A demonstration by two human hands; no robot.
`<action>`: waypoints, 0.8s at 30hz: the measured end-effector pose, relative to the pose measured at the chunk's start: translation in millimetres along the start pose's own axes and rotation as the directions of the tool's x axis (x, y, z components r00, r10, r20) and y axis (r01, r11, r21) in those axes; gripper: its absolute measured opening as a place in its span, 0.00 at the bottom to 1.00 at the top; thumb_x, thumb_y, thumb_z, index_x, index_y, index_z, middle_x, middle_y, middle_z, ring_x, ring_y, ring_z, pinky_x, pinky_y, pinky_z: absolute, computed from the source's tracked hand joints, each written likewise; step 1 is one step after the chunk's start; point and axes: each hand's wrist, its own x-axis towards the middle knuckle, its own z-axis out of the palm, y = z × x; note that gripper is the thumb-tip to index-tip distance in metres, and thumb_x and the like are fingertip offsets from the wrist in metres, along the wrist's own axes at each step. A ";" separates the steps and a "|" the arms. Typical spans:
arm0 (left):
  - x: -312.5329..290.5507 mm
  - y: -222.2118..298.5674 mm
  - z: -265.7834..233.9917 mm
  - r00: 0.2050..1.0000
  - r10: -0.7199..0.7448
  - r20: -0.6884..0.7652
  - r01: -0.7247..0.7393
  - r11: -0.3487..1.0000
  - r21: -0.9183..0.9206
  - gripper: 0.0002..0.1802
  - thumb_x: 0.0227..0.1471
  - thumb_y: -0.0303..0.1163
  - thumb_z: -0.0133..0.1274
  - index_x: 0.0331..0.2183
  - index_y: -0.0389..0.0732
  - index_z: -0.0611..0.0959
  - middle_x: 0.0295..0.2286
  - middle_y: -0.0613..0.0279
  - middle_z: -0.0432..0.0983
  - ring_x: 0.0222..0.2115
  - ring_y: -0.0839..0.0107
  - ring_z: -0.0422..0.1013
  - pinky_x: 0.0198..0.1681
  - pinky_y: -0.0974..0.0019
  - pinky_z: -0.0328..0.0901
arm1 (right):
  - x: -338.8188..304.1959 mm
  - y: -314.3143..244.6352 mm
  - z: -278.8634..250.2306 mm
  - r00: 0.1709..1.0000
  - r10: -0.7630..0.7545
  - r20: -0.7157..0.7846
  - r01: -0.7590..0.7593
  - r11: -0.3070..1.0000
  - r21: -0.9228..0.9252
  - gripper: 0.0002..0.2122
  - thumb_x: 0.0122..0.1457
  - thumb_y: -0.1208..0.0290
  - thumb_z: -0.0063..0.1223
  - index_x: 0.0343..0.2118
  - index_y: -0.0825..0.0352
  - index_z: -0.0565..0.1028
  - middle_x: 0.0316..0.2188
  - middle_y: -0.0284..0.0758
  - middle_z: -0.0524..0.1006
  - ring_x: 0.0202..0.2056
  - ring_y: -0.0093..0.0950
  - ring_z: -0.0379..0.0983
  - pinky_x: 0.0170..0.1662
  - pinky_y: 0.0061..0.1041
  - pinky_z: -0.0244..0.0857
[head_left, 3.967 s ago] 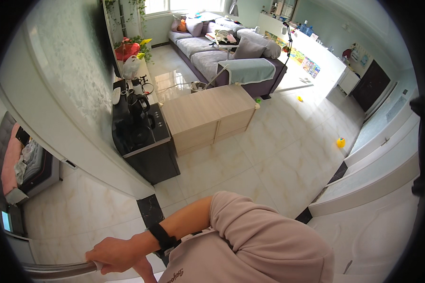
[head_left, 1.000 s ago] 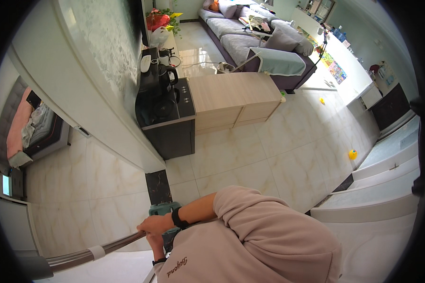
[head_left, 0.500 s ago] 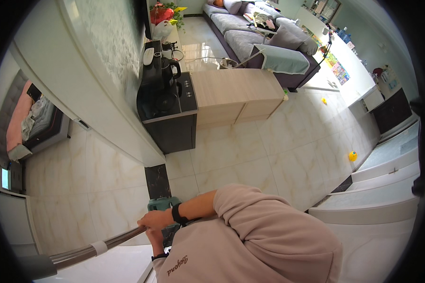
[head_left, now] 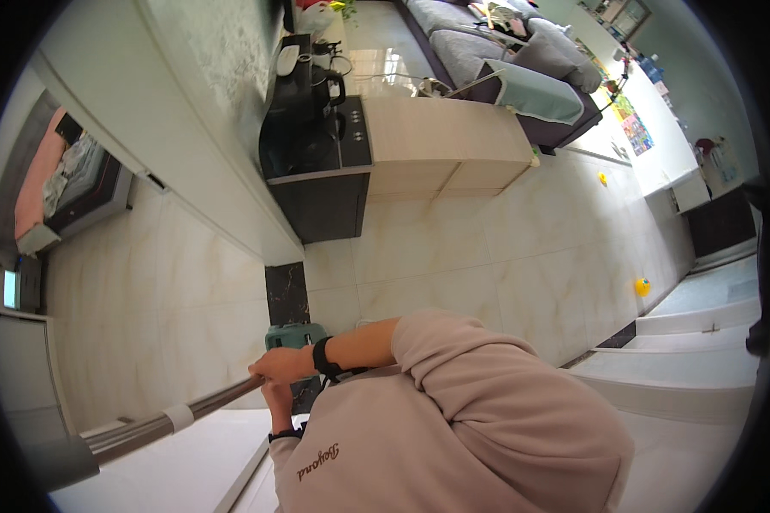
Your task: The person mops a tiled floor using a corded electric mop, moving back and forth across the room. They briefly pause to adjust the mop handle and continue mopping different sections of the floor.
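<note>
My right hand (head_left: 284, 364) reaches across my front, a black band at its wrist. Its fingers are wrapped round a long metallic pole (head_left: 224, 398). Just below, my left hand (head_left: 277, 396) is closed round the same pole, partly hidden by the right hand; another dark band circles that wrist. The pole slants down to the lower left, where a pale collar (head_left: 178, 417) and a thick grey end piece (head_left: 58, 462) show. Beyond my hands, a green plastic object (head_left: 293, 335) rests at the dark floor strip; my right hand and arm cover part of it.
Left, a doorway frame (head_left: 145, 145) opens to a room with a bed (head_left: 81, 188). Ahead stand a black cabinet (head_left: 321, 209) with a kettle (head_left: 323, 88), a light wood cabinet (head_left: 449, 128) and a grey sofa (head_left: 470, 56). Yellow toys (head_left: 642, 286) lie on the tiled floor (head_left: 436, 244).
The view has shifted, so the cabinets and sofa sit higher and slightly farther right. Both hands and the green object also appear a little higher. The grip on the pole stays the same.
</note>
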 end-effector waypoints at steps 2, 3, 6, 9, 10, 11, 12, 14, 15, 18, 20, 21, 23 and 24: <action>-2.5 -1.8 -0.4 0.999 -0.045 0.027 0.045 0.999 -0.017 0.10 0.47 0.28 0.48 0.35 0.36 0.74 0.27 0.47 0.73 0.29 0.46 0.70 0.28 0.53 0.63 | -1.6 1.6 -1.1 1.000 -0.009 0.013 0.009 1.000 0.022 0.11 0.45 0.72 0.55 0.32 0.66 0.68 0.28 0.42 0.74 0.33 0.43 0.70 0.35 0.37 0.62; -3.1 -2.3 -0.7 0.998 -0.052 0.034 0.052 0.999 0.007 0.11 0.47 0.28 0.48 0.35 0.36 0.74 0.28 0.46 0.73 0.30 0.46 0.70 0.29 0.53 0.63 | -2.1 2.4 -2.3 1.000 -0.029 0.007 0.028 0.999 0.034 0.11 0.45 0.72 0.55 0.32 0.66 0.68 0.28 0.42 0.74 0.33 0.43 0.70 0.35 0.37 0.62; -3.6 -3.9 -1.8 0.977 -0.184 0.109 0.188 0.982 -0.034 0.12 0.46 0.27 0.49 0.36 0.35 0.71 0.33 0.47 0.71 0.36 0.48 0.67 0.34 0.54 0.62 | -3.9 4.1 -6.7 0.998 -0.007 0.067 0.005 1.000 0.030 0.13 0.46 0.72 0.54 0.35 0.67 0.68 0.31 0.44 0.74 0.37 0.43 0.70 0.38 0.38 0.63; -0.9 -7.0 -0.5 0.989 -0.081 0.124 0.071 0.994 0.082 0.13 0.46 0.28 0.49 0.37 0.35 0.71 0.36 0.47 0.68 0.39 0.49 0.65 0.38 0.56 0.61 | -2.5 4.4 -8.3 0.994 0.044 0.104 -0.049 0.998 0.041 0.13 0.46 0.72 0.53 0.36 0.68 0.69 0.32 0.45 0.74 0.38 0.44 0.70 0.40 0.38 0.63; -2.4 -7.0 -1.4 0.957 -0.179 0.227 0.141 0.975 0.172 0.13 0.47 0.30 0.48 0.37 0.36 0.72 0.36 0.46 0.67 0.39 0.48 0.64 0.39 0.54 0.60 | -0.1 3.5 -7.7 0.994 0.041 0.105 -0.047 0.998 0.052 0.13 0.46 0.71 0.53 0.36 0.68 0.69 0.32 0.46 0.74 0.38 0.44 0.70 0.40 0.38 0.63; -0.3 -6.1 1.4 0.968 -0.198 0.153 0.185 0.978 0.096 0.12 0.47 0.32 0.47 0.35 0.37 0.74 0.36 0.46 0.66 0.39 0.47 0.64 0.40 0.52 0.60 | 0.1 3.7 -7.9 0.995 0.014 0.097 -0.019 0.998 0.059 0.14 0.46 0.71 0.53 0.37 0.68 0.69 0.32 0.46 0.74 0.37 0.44 0.70 0.40 0.38 0.63; -1.1 -4.3 -0.1 0.981 -0.104 0.161 0.078 0.984 0.159 0.13 0.46 0.31 0.47 0.36 0.37 0.73 0.36 0.46 0.66 0.38 0.47 0.64 0.40 0.52 0.60 | 2.7 2.2 -6.8 0.994 0.024 0.106 -0.027 0.999 0.025 0.14 0.46 0.70 0.53 0.37 0.68 0.69 0.32 0.45 0.75 0.37 0.43 0.70 0.40 0.37 0.63; -1.6 5.2 1.2 0.989 -0.140 -0.043 0.128 0.970 -0.206 0.12 0.45 0.30 0.46 0.34 0.35 0.73 0.36 0.46 0.67 0.38 0.47 0.64 0.39 0.54 0.60 | 4.7 0.1 -6.6 0.994 0.017 0.106 -0.020 0.999 0.027 0.12 0.46 0.70 0.54 0.33 0.65 0.68 0.28 0.42 0.74 0.35 0.43 0.70 0.36 0.38 0.62; 2.7 7.8 -3.2 0.996 -0.061 0.069 0.053 0.992 0.113 0.10 0.45 0.29 0.45 0.32 0.35 0.73 0.33 0.47 0.68 0.37 0.48 0.65 0.39 0.54 0.61 | 4.8 -0.8 -7.8 0.993 0.031 0.114 -0.036 0.998 0.043 0.12 0.46 0.70 0.54 0.34 0.64 0.69 0.30 0.41 0.74 0.36 0.42 0.70 0.37 0.37 0.63; 5.5 31.9 -10.7 0.955 -0.294 0.023 0.295 0.952 -0.077 0.10 0.46 0.29 0.45 0.32 0.35 0.74 0.32 0.47 0.72 0.36 0.50 0.67 0.37 0.55 0.62 | 9.5 -7.5 -15.6 0.993 -0.002 0.120 -0.004 0.998 0.055 0.11 0.47 0.70 0.53 0.34 0.64 0.68 0.29 0.41 0.74 0.36 0.41 0.70 0.36 0.36 0.62; 12.0 45.4 -23.0 0.939 -0.342 0.028 0.343 0.933 -0.105 0.10 0.46 0.30 0.46 0.32 0.35 0.75 0.31 0.47 0.72 0.36 0.50 0.68 0.36 0.56 0.63 | 14.8 -17.7 -22.8 0.994 -0.016 0.104 0.013 0.999 0.030 0.10 0.47 0.71 0.53 0.33 0.65 0.68 0.28 0.41 0.74 0.34 0.41 0.70 0.35 0.36 0.63; 14.8 51.5 -29.2 0.940 -0.339 0.038 0.341 0.938 -0.062 0.10 0.46 0.30 0.46 0.31 0.35 0.76 0.31 0.47 0.73 0.35 0.50 0.69 0.35 0.56 0.63 | 17.4 -24.4 -27.0 0.995 -0.017 0.095 0.017 1.000 0.008 0.10 0.47 0.71 0.53 0.33 0.65 0.68 0.27 0.41 0.74 0.33 0.41 0.70 0.35 0.35 0.63; 21.6 62.9 -38.6 0.938 -0.348 0.007 0.347 0.935 -0.075 0.10 0.47 0.31 0.47 0.31 0.35 0.76 0.30 0.47 0.73 0.34 0.51 0.69 0.35 0.57 0.63 | 22.3 -39.6 -38.4 0.997 -0.025 0.069 0.026 1.000 -0.008 0.10 0.47 0.70 0.53 0.32 0.65 0.67 0.26 0.42 0.74 0.32 0.41 0.71 0.34 0.35 0.63; 24.3 68.1 -41.7 0.932 -0.360 -0.037 0.353 0.926 -0.133 0.10 0.46 0.31 0.48 0.30 0.35 0.76 0.29 0.48 0.74 0.34 0.51 0.70 0.35 0.57 0.64 | 24.3 -47.9 -44.7 0.998 -0.031 0.055 0.031 1.000 -0.002 0.10 0.47 0.70 0.53 0.32 0.65 0.67 0.26 0.42 0.74 0.31 0.41 0.71 0.33 0.35 0.63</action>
